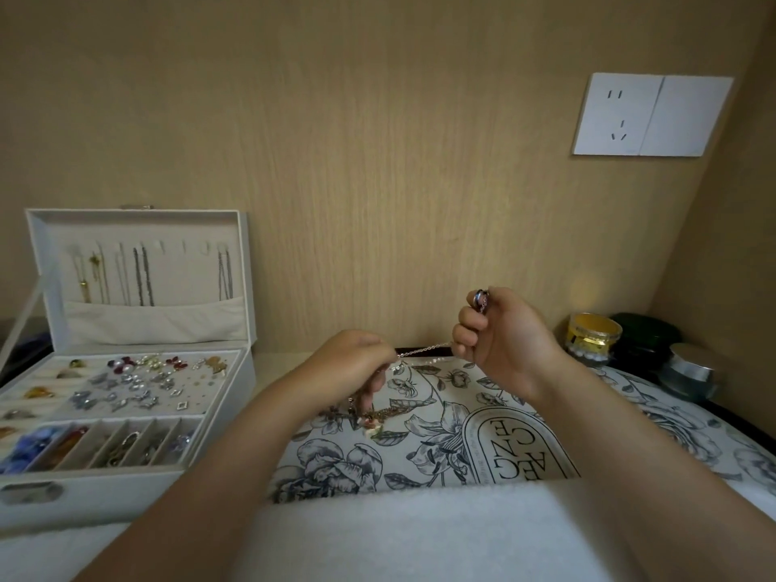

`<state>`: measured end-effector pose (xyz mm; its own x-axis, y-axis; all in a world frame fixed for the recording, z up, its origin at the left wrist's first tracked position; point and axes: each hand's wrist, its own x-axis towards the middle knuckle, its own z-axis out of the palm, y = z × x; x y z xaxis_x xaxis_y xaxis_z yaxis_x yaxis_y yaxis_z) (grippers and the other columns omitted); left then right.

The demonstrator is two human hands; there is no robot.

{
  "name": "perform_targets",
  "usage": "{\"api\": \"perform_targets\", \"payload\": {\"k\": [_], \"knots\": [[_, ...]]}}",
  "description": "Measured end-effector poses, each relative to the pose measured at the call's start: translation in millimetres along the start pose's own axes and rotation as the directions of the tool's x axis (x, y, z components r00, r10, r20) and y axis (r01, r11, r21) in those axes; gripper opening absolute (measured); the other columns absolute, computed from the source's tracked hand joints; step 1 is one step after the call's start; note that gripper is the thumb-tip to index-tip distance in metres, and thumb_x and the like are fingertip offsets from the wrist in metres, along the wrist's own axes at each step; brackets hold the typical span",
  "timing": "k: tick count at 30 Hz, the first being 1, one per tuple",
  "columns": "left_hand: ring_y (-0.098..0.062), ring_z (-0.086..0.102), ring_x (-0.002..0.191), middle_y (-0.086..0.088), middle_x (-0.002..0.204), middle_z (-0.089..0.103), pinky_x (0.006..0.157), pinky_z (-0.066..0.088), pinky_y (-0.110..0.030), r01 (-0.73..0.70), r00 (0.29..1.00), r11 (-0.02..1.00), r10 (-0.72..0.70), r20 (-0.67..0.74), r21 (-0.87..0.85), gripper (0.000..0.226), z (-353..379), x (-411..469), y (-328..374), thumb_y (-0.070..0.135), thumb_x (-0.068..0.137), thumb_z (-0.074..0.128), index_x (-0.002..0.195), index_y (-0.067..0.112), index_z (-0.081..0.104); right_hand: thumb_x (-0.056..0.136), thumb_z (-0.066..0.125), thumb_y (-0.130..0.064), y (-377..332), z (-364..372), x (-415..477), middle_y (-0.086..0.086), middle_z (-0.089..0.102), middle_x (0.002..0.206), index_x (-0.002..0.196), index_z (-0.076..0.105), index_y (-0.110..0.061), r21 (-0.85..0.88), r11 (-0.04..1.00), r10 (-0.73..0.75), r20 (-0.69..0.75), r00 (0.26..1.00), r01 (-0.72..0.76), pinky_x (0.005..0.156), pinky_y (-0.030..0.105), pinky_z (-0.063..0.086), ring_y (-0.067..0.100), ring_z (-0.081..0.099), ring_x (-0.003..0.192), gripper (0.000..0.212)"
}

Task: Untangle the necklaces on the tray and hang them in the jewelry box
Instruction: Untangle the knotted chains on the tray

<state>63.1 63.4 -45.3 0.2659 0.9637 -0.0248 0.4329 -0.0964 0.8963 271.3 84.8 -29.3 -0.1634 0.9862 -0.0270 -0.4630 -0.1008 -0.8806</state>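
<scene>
Necklaces lie knotted on tray; several hang in box left of tray; left hand and right hand pinch one chain.

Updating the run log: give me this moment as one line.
stage: untangling | left hand: pinches silver chain | right hand: holds ring pendant | tangle: below left hand | jewelry box: open

Wood-grain wall, 1 socket, perhaps switch

a white wall socket sits on the wood-grain wall. at right, a gold-banded jar, a dark green jar and a silver-lidded jar stand close together.
</scene>
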Motion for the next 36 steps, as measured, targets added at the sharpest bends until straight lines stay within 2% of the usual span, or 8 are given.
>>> {"api": "perform_targets", "payload": {"k": [3, 7, 18, 19, 22, 24, 30, 36], "knots": [[-0.021, 0.049, 0.049, -0.008, 0.058, 0.056, 0.065, 0.038, -0.037, 0.073, 0.997, 0.997, -0.072, 0.023, -0.030, 0.026, -11.0, -1.3, -4.5, 0.015, 0.090, 0.048, 0.065, 0.012, 0.050, 0.106, 0.037, -0.043, 6.2, -7.4, -0.1, -0.001, 0.028, 0.062, 0.075, 0.040, -0.020, -0.290, 0.957, 0.000, -0.086, 0.996, -0.025, 0.050, 0.030, 0.030, 0.016, 0.029, 0.053, 0.039], [-0.023, 0.055, 0.059, -0.011, 0.077, 0.071, 0.070, 0.044, -0.033, 0.111, 0.982, 0.994, -0.106, 0.158, -0.025, 0.029, -14.7, -4.2, -5.4, 0.018, 0.092, 0.047, 0.063, 0.018, 0.044, 0.101, 0.053, -0.037, 23.1, -16.3, -2.3, -0.003, 0.046, 0.066, 0.082, 0.051, -0.015, -0.828, 0.555, -0.184, -0.026, 0.982, 0.082, 0.052, 0.025, 0.043, 0.011, 0.044, 0.054, 0.029], [-0.018, 0.050, 0.055, -0.017, 0.094, 0.074, 0.049, 0.043, -0.023, 0.153, 0.959, 0.964, -0.092, 0.266, -0.218, 0.025, 3.1, -0.6, -8.2, -0.008, 0.093, 0.041, 0.103, 0.005, 0.059, 0.088, 0.066, -0.016, 35.1, -16.5, -1.0, -0.010, 0.061, 0.121, 0.112, 0.073, -0.037, -0.921, -0.297, -0.095, 0.293, 0.951, 0.254, 0.101, 0.033, 0.040, 0.015, 0.049, 0.118, 0.033], [-0.018, 0.051, 0.055, -0.017, 0.095, 0.074, 0.052, 0.045, -0.025, 0.142, 0.958, 0.964, -0.077, 0.275, -0.226, 0.025, 4.5, 0.3, -9.0, -0.008, 0.093, 0.042, 0.104, 0.004, 0.060, 0.087, 0.063, -0.009, 36.1, -11.3, -2.2, -0.008, 0.057, 0.129, 0.123, 0.069, -0.035, -0.918, -0.273, -0.112, 0.329, 0.938, 0.289, 0.102, 0.033, 0.037, 0.017, 0.046, 0.123, 0.044], [-0.022, 0.057, 0.071, -0.017, 0.096, 0.073, 0.057, 0.047, -0.026, 0.101, 0.963, 0.966, -0.034, 0.269, -0.240, 0.026, 4.5, 2.0, -10.6, -0.009, 0.092, 0.044, 0.106, 0.003, 0.062, 0.096, 0.053, -0.002, 42.0, 7.1, -10.1, 0.001, 0.069, 0.112, 0.141, 0.055, -0.020, -0.859, 0.462, 0.022, 0.261, 0.965, 0.222, 0.088, 0.030, 0.053, 0.014, 0.066, 0.099, 0.048], [-0.027, 0.057, 0.079, -0.015, 0.096, 0.074, 0.059, 0.046, -0.026, 0.090, 0.969, 0.969, -0.031, 0.245, -0.231, 0.024, 0.5, 2.6, -12.2, -0.005, 0.089, 0.051, 0.105, 0.005, 0.066, 0.101, 0.048, -0.006, 46.6, 11.7, -11.8, 0.004, 0.066, 0.079, 0.135, 0.057, -0.016, -0.707, 0.703, 0.135, 0.248, 0.959, 0.084, 0.065, 0.031, 0.052, 0.017, 0.066, 0.067, 0.037], [-0.011, 0.061, 0.057, -0.006, 0.103, 0.073, 0.059, 0.050, -0.024, 0.012, 0.985, 0.999, -0.020, 0.174, 0.049, 0.023, -6.3, -1.0, -12.3, 0.001, 0.087, 0.070, 0.106, 0.013, 0.067, 0.096, 0.063, -0.017, 38.3, 5.8, -12.4, 0.000, 0.075, 0.077, 0.089, 0.074, -0.006, -0.902, 0.416, 0.125, 0.181, 0.976, 0.114, 0.054, 0.025, 0.047, 0.000, 0.056, 0.051, 0.017], [-0.011, 0.067, 0.067, -0.006, 0.096, 0.072, 0.067, 0.056, -0.026, -0.071, 0.996, 0.986, 0.061, 0.072, 0.154, 0.018, -3.9, 0.5, -18.6, 0.011, 0.087, 0.074, 0.102, 0.020, 0.068, 0.100, 0.060, -0.020, 42.3, -2.1, -5.8, -0.008, 0.067, 0.067, 0.084, 0.069, -0.015, -0.875, 0.455, -0.068, 0.153, 0.986, 0.167, 0.050, 0.017, 0.042, -0.001, 0.052, 0.045, 0.019]]}}
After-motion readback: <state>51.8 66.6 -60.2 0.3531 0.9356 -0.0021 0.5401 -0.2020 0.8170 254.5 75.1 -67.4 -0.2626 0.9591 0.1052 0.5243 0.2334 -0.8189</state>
